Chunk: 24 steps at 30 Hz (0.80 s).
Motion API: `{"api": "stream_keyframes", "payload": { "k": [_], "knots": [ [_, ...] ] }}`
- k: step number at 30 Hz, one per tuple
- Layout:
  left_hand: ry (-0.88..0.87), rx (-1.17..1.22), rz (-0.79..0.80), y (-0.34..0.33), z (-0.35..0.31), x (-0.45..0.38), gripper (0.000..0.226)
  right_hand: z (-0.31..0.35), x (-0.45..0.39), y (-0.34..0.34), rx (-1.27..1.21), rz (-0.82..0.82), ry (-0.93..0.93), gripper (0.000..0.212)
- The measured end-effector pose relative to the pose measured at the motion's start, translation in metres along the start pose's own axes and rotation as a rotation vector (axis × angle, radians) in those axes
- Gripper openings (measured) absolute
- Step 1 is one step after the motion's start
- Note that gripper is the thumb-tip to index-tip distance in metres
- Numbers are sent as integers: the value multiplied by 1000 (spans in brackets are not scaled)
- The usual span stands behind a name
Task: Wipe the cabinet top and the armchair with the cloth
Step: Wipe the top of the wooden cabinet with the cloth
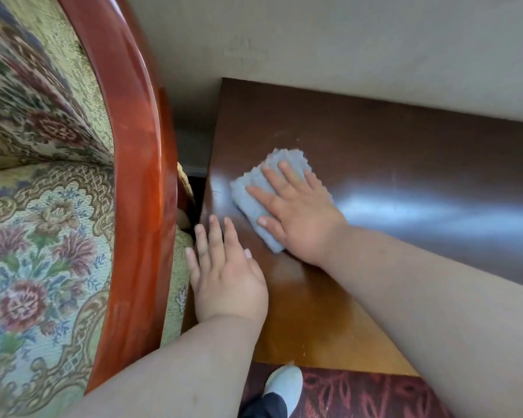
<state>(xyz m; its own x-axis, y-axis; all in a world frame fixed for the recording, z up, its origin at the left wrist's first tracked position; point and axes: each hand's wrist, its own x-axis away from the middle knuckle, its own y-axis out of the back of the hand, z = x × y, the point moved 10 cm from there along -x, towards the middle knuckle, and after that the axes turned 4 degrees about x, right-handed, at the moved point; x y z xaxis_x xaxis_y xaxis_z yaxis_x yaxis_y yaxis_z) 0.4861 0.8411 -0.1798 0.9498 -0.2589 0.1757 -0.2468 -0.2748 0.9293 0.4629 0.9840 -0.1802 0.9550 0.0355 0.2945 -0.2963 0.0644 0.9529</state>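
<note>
Two big pieces of furniture fill the view: one armchair [43, 206] on the left, with floral woven fabric and a glossy red-brown wood frame, and one dark brown cabinet top [375, 164] on the right, shiny with a pale streak of glare. A narrow dark gap separates them. The cabinet's far edge meets a beige wall [314, 40]; its near edge sits above a red patterned rug [360, 393], where one white shoe [284, 387] shows. The top's right side is bare. One folded grey cloth [254, 203] lies near the cabinet's left edge. The right hand [296, 212] presses flat on it, fingers spread. The left hand [224, 276] rests open and flat at the cabinet's left edge, holding nothing.
</note>
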Motion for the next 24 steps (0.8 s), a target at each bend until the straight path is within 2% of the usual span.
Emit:
{"api": "stream_keyframes", "payload": {
  "k": [5,8,10,14,17,19,21,24],
  "knots": [
    [-6,7,-3,-3,3,1,62,32,98,-32,102,110,306,58],
    [3,5,-2,-2,3,0,61,9,95,-33,176,148,406,62],
    [6,-4,13,-3,2,1,62,-26,62,-21,144,121,256,66],
    [12,-12,24,-1,2,0,63,-109,-17,12,-5,-14,-260,64],
    [17,-18,39,-1,1,1,63,-110,-66,26,-99,-90,-378,56],
    [24,-13,38,0,0,0,63,-78,-90,33,-117,-102,-290,55],
    [27,-12,33,1,0,0,62,-35,-98,35,-110,-78,-109,59],
    [22,-18,36,-1,0,1,62,8,-59,33,-83,-52,159,61]
  ]
}}
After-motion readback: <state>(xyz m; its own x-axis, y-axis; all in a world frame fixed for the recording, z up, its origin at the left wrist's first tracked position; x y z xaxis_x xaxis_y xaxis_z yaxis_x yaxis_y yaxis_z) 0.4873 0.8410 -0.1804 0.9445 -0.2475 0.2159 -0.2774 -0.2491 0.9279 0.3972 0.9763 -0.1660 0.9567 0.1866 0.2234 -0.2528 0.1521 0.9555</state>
